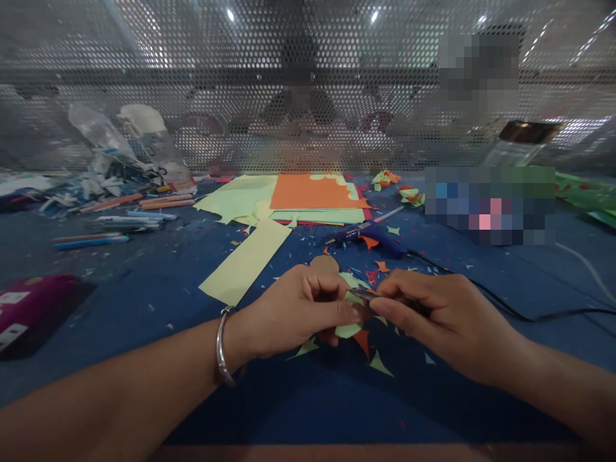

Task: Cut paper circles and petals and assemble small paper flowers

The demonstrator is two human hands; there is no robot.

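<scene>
My left hand [308, 308], with a silver bangle at its wrist, pinches a small piece of light green paper [350, 328] between thumb and fingers. My right hand [428, 314] is closed around scissors [362, 294]; their metal blades point left and meet the paper by my left fingertips, while the handles are mostly hidden in my fingers. A brown round piece [324, 264] shows just behind my left hand, and I cannot tell whether it is held. Green and orange paper scraps [380, 364] lie under and around both hands.
Beyond my hands lies a blue glue gun [375, 236] with its black cord running right. A pale paper strip [245, 263] and an orange sheet [308, 191] are farther back. Pens [129, 221], a bottle [156, 144] and a magenta pouch [36, 305] are left. A perforated metal panel [216, 96] closes the back.
</scene>
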